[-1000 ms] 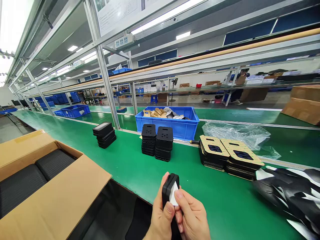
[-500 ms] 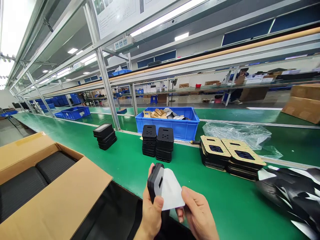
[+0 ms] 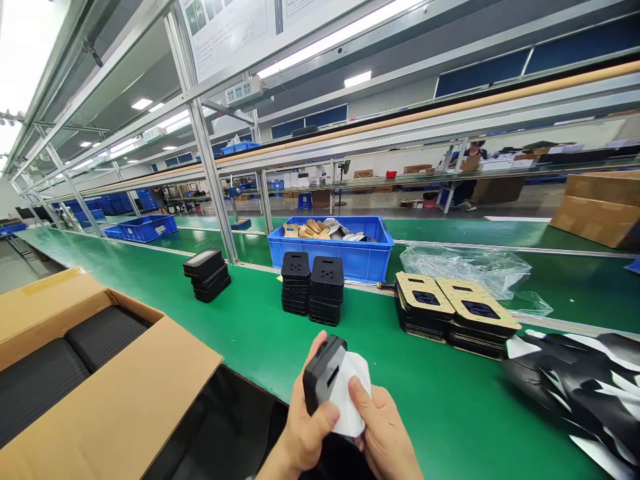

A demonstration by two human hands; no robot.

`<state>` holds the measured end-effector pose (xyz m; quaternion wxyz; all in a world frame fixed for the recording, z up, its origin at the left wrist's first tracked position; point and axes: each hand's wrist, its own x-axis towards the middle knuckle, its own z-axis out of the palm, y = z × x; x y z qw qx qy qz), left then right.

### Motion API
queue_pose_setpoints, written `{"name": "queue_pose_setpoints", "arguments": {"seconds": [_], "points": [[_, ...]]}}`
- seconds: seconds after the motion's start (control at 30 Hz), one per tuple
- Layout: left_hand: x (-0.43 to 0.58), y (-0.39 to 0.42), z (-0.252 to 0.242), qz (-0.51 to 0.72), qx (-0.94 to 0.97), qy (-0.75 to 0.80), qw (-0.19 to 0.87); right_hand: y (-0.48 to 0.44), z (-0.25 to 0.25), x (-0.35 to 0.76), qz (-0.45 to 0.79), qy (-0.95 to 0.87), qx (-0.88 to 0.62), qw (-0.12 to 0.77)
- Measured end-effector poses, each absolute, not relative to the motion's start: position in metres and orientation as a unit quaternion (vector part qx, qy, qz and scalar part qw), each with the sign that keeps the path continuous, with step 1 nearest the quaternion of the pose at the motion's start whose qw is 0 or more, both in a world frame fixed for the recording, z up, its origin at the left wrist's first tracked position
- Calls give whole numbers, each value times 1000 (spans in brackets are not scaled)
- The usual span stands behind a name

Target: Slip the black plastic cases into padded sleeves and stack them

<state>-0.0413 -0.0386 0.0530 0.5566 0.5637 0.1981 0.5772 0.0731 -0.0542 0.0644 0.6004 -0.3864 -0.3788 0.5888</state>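
Observation:
My left hand [image 3: 303,430] is wrapped round a black plastic case [image 3: 320,373], held tilted over the near edge of the bench. The case's grey face has a small dark rectangular slot in it. A white backing sheet [image 3: 354,377] stands out from that face, bent, and whether it is still attached is hidden. My right hand [image 3: 387,433] pinches the sheet, thumb on top and fingers beneath. Beyond my hands stand two stacks of similar black cases [image 3: 326,287], with another stack of cases [image 3: 207,273] further left.
An open cardboard box [image 3: 150,380] of black ribbed parts stands at left. Behind the stacks is a blue bin [image 3: 330,253] with scraps. Cream-faced black plates [image 3: 480,313], clear plastic wrap [image 3: 465,267] and a heap of black and white sheets [image 3: 575,387] lie to the right.
My right hand has moved in closer to the case, its thumb now over the white sheet, which is more bent. The case has shifted slightly right and down in view.

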Motion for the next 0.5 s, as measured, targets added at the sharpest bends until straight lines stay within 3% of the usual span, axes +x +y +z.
{"name": "queue_pose_setpoints", "arguments": {"seconds": [0.1,0.27,0.5], "points": [[-29,-40,45,620,454,195,609,-55,52,59,568,-311,-366,668],[-12,-44,53,675,339,234,612,-52,47,59,529,-179,-331,761],[-8,-36,72,650,131,231,711,-41,69,71,563,-78,-301,766]]}}
